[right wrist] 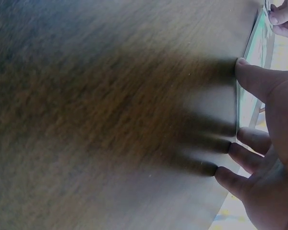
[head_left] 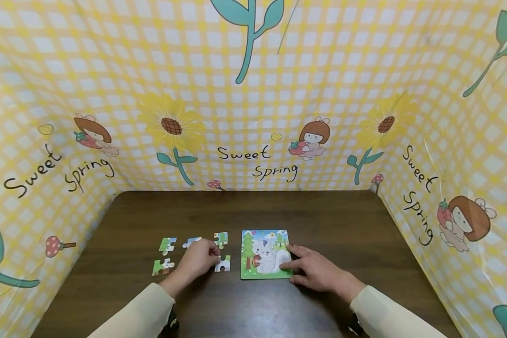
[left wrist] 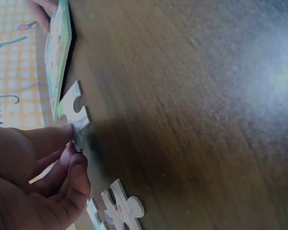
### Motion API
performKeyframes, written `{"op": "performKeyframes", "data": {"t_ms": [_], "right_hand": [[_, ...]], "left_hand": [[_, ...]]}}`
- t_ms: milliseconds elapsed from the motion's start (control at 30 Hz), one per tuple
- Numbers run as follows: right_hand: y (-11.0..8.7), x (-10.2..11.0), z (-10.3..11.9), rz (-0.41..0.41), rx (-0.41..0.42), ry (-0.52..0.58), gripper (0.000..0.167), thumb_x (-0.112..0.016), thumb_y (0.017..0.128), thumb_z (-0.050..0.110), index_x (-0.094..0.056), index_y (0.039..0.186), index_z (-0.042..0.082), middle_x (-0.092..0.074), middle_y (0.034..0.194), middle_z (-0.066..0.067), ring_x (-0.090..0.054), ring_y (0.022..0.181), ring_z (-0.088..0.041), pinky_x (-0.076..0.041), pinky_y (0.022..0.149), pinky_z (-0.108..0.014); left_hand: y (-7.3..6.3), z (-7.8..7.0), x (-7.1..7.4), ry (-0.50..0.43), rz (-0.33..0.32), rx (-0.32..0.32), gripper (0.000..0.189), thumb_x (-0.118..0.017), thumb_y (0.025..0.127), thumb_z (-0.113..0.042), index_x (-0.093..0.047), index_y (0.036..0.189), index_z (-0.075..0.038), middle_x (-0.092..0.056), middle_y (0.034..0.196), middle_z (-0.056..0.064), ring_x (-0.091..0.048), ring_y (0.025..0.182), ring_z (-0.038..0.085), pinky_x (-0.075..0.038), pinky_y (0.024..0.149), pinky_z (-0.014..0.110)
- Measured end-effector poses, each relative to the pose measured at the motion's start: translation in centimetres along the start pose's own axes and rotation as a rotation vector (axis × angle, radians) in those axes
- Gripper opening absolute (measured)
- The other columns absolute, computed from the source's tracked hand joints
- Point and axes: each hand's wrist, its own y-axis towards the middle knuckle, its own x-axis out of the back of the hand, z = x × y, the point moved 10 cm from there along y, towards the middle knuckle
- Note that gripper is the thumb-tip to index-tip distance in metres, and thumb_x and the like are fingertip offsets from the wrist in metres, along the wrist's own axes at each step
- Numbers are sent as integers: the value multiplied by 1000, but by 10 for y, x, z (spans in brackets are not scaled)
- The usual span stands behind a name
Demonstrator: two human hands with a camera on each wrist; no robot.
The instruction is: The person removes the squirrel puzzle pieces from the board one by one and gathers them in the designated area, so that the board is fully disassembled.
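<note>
In the head view my left hand [head_left: 198,257] pinches a jigsaw piece [head_left: 224,264] between thumb and fingers, at its left side. The left wrist view shows the fingertips on one end of this notched piece [left wrist: 77,108]; whether it is raised off the table, I cannot tell. To the right lies a square jigsaw puzzle [head_left: 253,272] picturing a white squirrel, pine trees and grass. My right hand [head_left: 317,270] rests at its right edge with fingers spread and fairly straight; in the right wrist view the thumb and fingertips [right wrist: 223,175] touch down along that side.
Loose jigsaw pieces lie left of the puzzle: a green one [head_left: 167,245], a brown-green one [head_left: 162,267], a blue one [head_left: 193,241] partly behind the left hand, and a tree one [head_left: 221,239]. A yellow checked cloth [head_left: 253,103] encloses the brown table [head_left: 304,211].
</note>
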Motion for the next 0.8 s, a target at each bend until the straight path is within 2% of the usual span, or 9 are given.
{"op": "performKeyframes", "data": {"t_ms": [167,333,433,500,600,800], "right_hand": [[0,-1,0,5,-6,1,45,-70,97,38,-62,142,36,-36,163,-18,-34,151,-37,-38,114,-57],[0,-1,0,8,-11,-4,45,-70,97,38,-62,142,35,-36,163,-17,-35,150,-36,-39,113,-57],[1,0,2,2,1,-33,45,-70,98,39,-62,141,36,-37,163,-17,-38,149,-35,-40,113,-56],[1,1,4,-5,16,-64,44,-70,98,40,-63,141,35,-38,162,-16,-40,147,-34,-41,112,-56],[1,1,9,-13,45,-123,43,-70,97,41,-64,139,35,-39,162,-16,-40,147,-33,-40,113,-55],[11,8,31,-63,120,-170,39,-71,97,40,-69,134,31,-41,161,-14,-40,148,-31,-38,115,-55]], "left_hand": [[1,4,-6,56,29,14,12,-78,82,-4,-74,76,-12,-66,71,-4,-55,65,13,-49,65,33],[2,0,-5,47,20,-5,12,-78,83,-5,-73,77,-14,-64,69,-6,-53,64,12,-47,63,32],[0,-12,-1,4,22,-60,4,-77,87,-8,-76,88,-12,-68,78,-5,-58,70,11,-51,67,33],[-1,-23,-2,-29,39,-106,7,-76,91,-10,-77,97,-12,-71,87,-4,-62,77,10,-54,72,35],[-4,-37,-10,-69,89,-154,15,-73,94,-12,-76,108,-9,-73,97,-1,-65,86,11,-55,76,35],[-4,-60,-32,-72,157,-216,19,-71,94,-12,-76,112,-6,-74,100,4,-64,87,13,-54,77,36]]}}
